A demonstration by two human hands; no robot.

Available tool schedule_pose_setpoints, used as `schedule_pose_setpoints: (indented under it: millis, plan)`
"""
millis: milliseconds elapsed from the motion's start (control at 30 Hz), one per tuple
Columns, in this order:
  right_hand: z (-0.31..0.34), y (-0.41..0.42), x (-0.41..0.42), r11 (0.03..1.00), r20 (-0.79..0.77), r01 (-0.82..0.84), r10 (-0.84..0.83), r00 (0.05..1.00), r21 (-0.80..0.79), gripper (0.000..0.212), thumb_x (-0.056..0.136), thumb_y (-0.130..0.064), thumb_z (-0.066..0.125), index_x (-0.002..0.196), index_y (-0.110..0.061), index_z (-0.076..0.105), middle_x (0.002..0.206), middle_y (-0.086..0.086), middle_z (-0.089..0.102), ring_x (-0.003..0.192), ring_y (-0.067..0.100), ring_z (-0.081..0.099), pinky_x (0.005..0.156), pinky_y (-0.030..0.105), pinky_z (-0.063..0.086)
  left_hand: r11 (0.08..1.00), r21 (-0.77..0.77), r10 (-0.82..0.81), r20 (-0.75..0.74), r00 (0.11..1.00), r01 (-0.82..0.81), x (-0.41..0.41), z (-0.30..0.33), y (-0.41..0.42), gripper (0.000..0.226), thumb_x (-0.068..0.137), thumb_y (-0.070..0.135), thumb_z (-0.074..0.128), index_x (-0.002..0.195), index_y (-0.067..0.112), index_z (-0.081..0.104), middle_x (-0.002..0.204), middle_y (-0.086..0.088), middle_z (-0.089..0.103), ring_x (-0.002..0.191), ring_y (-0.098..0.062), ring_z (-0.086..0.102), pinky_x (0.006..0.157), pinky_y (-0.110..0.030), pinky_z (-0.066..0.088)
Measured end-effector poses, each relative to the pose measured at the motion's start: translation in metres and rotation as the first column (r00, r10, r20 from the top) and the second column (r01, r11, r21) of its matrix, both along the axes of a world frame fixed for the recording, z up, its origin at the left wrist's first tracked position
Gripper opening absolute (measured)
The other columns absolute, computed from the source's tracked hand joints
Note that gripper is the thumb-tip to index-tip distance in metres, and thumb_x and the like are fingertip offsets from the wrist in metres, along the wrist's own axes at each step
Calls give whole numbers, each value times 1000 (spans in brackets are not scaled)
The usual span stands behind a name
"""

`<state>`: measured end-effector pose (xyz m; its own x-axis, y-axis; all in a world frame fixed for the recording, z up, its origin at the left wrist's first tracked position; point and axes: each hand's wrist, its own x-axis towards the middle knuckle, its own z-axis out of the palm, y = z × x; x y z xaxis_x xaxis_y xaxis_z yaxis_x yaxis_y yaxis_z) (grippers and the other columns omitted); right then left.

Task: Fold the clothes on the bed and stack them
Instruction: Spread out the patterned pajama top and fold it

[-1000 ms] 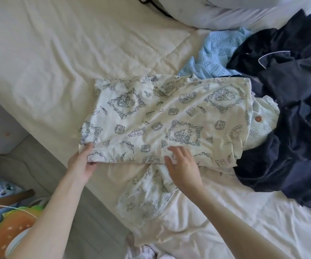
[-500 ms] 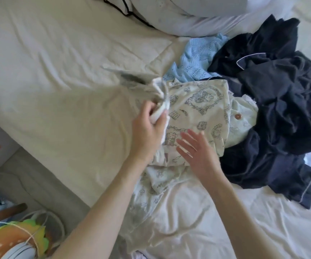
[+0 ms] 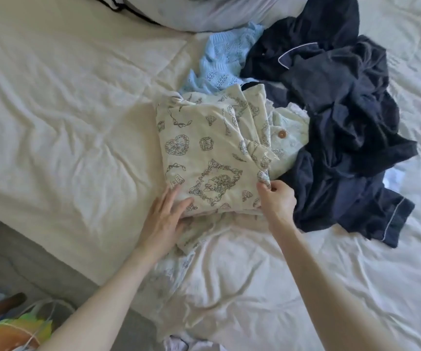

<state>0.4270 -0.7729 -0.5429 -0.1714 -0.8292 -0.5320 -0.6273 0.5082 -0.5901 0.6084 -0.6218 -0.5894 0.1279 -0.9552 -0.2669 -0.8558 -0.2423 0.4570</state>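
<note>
A cream printed garment (image 3: 204,153) lies folded into a rough square in the middle of the bed (image 3: 65,110). My left hand (image 3: 165,216) rests flat with straight fingers on its near left corner. My right hand (image 3: 276,198) pinches the garment's near right corner between thumb and fingers. A second cream printed piece (image 3: 191,239) sticks out from under the folded one toward the bed's edge. To the right lies a heap of dark navy clothes (image 3: 343,117), with a pale green buttoned piece (image 3: 287,133) and a light blue knit (image 3: 219,64) beside it.
A pale pillow (image 3: 204,11) lies at the head of the bed. A crumpled white sheet (image 3: 305,287) covers the near right part. At the lower left, beyond the bed's edge, sit a grey floor (image 3: 14,262) and a colourful orange and green object (image 3: 9,333).
The garment went from spread wide to folded in half: my left hand carried its left side over to the right, then came down flat on the near corner. My right hand now pinches the right corner.
</note>
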Motion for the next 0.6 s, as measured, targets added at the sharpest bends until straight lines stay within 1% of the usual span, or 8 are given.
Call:
schedule_pose_setpoints:
  millis: [100, 167, 233, 267, 367, 467, 567, 600]
  plan:
    - [-5, 22, -16, 997, -110, -28, 36, 993, 73, 52, 90, -52, 48, 65, -8, 62, 60, 1, 67, 70, 25, 65, 69, 38, 53, 1000, 16, -17, 42, 999, 16, 4, -7, 4, 72, 70, -10, 72, 135, 11, 50, 150, -19, 32, 138, -42, 28, 106, -55, 36]
    - [-11, 31, -24, 984, -70, 27, -15, 997, 174, 54, 87, -56, 51, 64, -10, 64, 63, 3, 69, 72, 25, 67, 76, 41, 55, 999, 20, -32, 86, 996, 30, 4, -10, 1, 75, 74, -12, 69, 140, 13, 44, 152, -17, 27, 140, -39, 23, 110, -50, 32]
    - [-17, 32, -25, 953, 79, 140, -166, 983, 268, 42, 86, -49, 60, 71, -10, 64, 78, 9, 71, 80, 26, 68, 82, 42, 55, 999, 29, -43, 122, 992, 40, 5, -9, -5, 75, 76, -13, 65, 142, 15, 41, 153, -16, 25, 141, -37, 20, 113, -47, 26]
    - [-18, 31, -24, 923, 187, 205, -276, 943, 326, 34, 87, -42, 62, 80, -8, 64, 89, 11, 70, 86, 25, 67, 85, 41, 55, 999, 16, -46, 131, 990, 45, 6, -9, -7, 74, 75, -14, 65, 140, 13, 43, 151, -18, 28, 140, -38, 23, 113, -48, 27]
    - [-18, 26, -18, 820, 453, 286, -525, 720, 497, 29, 90, -22, 63, 110, -1, 60, 107, 13, 68, 97, 23, 67, 91, 39, 52, 995, -52, -77, 133, 988, 84, 9, -8, -8, 69, 63, -22, 70, 127, 1, 58, 137, -25, 47, 127, -43, 44, 99, -54, 44]
    - [-16, 24, -11, 774, 489, 307, -601, 632, 554, 18, 90, -12, 62, 106, -3, 61, 109, 14, 67, 98, 24, 66, 85, 36, 54, 992, -105, -57, 97, 994, 68, 11, -4, -5, 64, 56, -27, 70, 115, -5, 63, 125, -24, 59, 114, -39, 57, 84, -50, 54]
    - [-10, 27, -6, 751, 467, 315, -624, 627, 581, 14, 90, -7, 60, 103, -4, 60, 103, 13, 67, 93, 24, 66, 74, 34, 55, 991, -133, -2, 28, 1000, 6, 14, 5, -2, 56, 59, -30, 64, 110, -6, 65, 118, -23, 63, 109, -37, 61, 73, -49, 57]
    - [-7, 29, -6, 754, 462, 311, -617, 637, 578, 13, 89, -6, 60, 102, -4, 61, 99, 12, 68, 90, 23, 66, 72, 34, 55, 990, -143, 14, 2, 1000, -13, 16, 10, 0, 54, 62, -30, 61, 110, -6, 65, 118, -23, 63, 110, -37, 61, 74, -51, 57]
